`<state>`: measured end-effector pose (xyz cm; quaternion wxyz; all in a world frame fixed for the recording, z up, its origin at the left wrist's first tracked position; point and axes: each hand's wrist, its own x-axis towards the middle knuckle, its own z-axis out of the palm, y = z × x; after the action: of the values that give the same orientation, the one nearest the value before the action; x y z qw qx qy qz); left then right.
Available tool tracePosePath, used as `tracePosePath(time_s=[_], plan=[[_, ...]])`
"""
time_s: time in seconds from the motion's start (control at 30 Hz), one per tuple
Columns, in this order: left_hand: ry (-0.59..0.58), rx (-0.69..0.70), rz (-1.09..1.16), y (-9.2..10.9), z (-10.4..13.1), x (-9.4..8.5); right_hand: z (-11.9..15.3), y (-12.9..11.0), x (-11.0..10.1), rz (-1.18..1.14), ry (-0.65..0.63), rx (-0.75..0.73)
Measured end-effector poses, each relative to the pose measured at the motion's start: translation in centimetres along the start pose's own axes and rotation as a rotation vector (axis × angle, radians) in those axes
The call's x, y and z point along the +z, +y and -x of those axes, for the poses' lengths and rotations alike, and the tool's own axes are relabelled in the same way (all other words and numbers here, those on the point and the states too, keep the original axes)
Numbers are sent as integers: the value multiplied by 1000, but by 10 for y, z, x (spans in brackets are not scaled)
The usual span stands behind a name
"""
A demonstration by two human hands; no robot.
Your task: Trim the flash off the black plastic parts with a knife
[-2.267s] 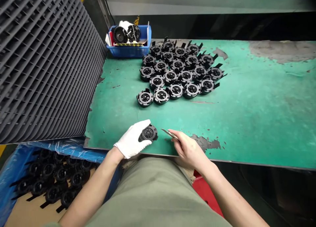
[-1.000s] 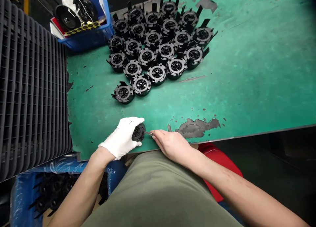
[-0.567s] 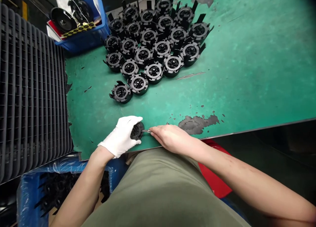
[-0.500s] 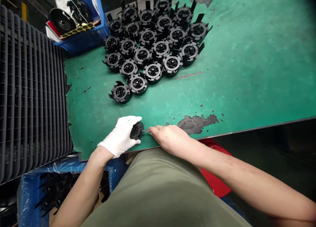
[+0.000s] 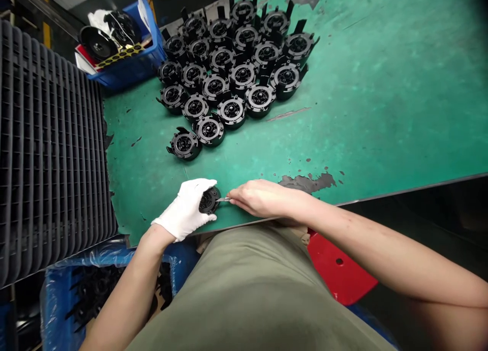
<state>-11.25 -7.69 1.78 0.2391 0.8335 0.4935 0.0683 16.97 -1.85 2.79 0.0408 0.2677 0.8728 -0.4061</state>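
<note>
In a white glove, my left hand (image 5: pixel 186 208) is wrapped round a round black plastic part (image 5: pixel 208 201) near the table's front edge. My bare right hand (image 5: pixel 253 198) pinches a small knife with a thin metal blade (image 5: pixel 223 199), its tip against or just over the right rim of the part. The handle is mostly covered by my fingers. Beyond my hands stand many similar round black parts (image 5: pixel 232 111) in a close group, several with upright tabs.
The green table top (image 5: pixel 366 112) has worn dark patches. On the left rises a stack of dark ribbed trays (image 5: pixel 49 137). A blue bin (image 5: pixel 129 68) of mixed items stands at the back left. Below the edge are a plastic-lined blue crate (image 5: pixel 57 300) of black parts and a red seat (image 5: pixel 339 269).
My right hand and forearm have turned and risen a little, with the knife still at the part's right rim. My left hand keeps its grip. The camera view has shifted slightly.
</note>
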Motion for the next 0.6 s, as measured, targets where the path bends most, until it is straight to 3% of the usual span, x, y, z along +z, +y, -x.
tracePosePath(time_s=[0.23,0.43,0.6], plan=[[0,15,3,-1,-1,-2,-20,13,-33,31,-146,-157],[1,28,-8,-1,-2,-2,-36,11,-48,212,-229,-210],[4,50,-4,-5,-3,0,-44,7,-56,230,-272,-204]])
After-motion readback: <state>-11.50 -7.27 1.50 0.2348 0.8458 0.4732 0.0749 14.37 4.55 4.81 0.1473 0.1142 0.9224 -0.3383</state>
